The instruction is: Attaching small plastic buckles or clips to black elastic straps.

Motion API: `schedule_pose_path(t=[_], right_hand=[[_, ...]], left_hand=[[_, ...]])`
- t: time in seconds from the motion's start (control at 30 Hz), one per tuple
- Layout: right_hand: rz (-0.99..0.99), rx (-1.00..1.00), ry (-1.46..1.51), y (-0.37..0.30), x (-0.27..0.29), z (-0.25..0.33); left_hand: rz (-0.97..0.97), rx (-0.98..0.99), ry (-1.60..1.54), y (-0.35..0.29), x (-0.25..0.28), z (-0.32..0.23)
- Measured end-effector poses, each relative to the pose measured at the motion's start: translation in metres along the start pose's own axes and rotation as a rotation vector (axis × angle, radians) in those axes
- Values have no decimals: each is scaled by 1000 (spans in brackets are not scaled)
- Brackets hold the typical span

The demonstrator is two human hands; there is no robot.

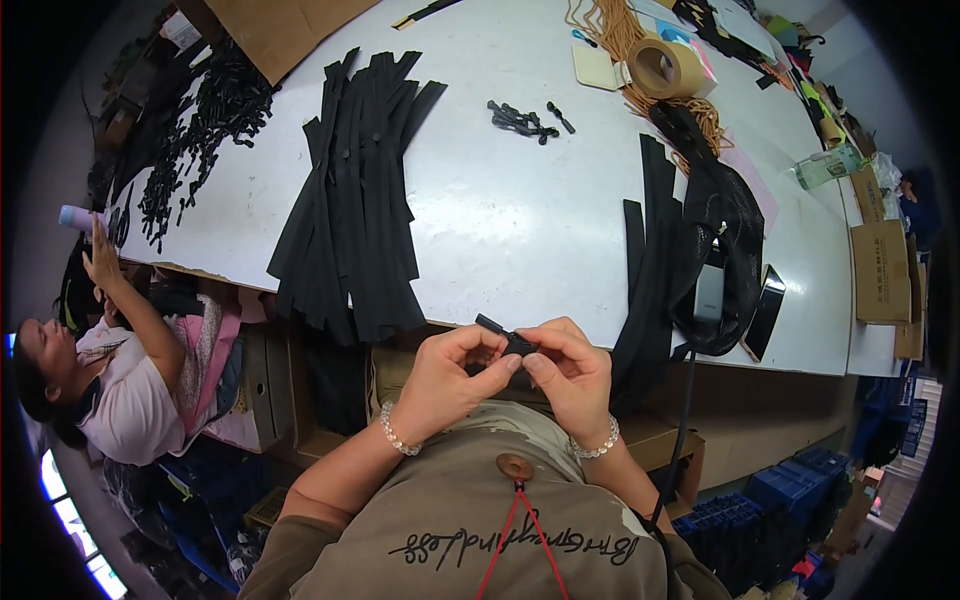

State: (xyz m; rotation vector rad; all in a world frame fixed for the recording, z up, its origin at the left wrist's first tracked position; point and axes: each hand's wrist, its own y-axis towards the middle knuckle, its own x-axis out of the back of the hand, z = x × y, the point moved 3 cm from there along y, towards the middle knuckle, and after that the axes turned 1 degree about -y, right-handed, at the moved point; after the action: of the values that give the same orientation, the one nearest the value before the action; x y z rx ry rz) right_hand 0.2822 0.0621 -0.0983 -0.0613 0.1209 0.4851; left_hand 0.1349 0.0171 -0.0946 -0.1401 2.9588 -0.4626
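Close in front of my body, at the table's near edge, both hands pinch one small black piece (pixel 519 344). It has a stubby flat end sticking up to the left; its exact kind is too small to tell. My left hand (pixel 452 372) holds it between thumb and forefinger, and my right hand (pixel 570 372) grips its other side, fingertips almost touching. Farther out on the white table (pixel 510 230) lies a little group of similar black knobbed pieces (pixel 520 120), with a single one (pixel 561 117) beside it.
Long black fabric strips (pixel 360 200) are stacked at left, more strips (pixel 652 240) at right. Beside these lie a black mesh bag (pixel 735 230), a power bank (pixel 709 290) and a phone (pixel 765 315). Tape (pixel 667 68) sits behind. A co-worker (pixel 140 380) sits at left near a black heap (pixel 220 110).
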Motion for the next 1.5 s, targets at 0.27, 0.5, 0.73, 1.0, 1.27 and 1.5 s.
schedule_pose_path(t=[0.27, 0.5, 0.73, 1.0, 1.27, 1.5], right_hand=[[33, -45, 88, 1, -1, -1], [54, -135, 207, 2, -1, -4], [-47, -63, 169, -2, -7, 2], [-47, -193, 409, -3, -9, -6], [-55, -137, 324, -3, -8, -8], [-61, -88, 209, -1, -6, -6]], left_hand=[[75, 37, 22, 2, 4, -1], [179, 34, -101, 6, 7, 2], [89, -109, 50, 5, 4, -4], [34, -246, 114, 3, 5, -5], [23, -217, 187, 4, 7, -10], [39, -198, 222, 6, 8, -13]])
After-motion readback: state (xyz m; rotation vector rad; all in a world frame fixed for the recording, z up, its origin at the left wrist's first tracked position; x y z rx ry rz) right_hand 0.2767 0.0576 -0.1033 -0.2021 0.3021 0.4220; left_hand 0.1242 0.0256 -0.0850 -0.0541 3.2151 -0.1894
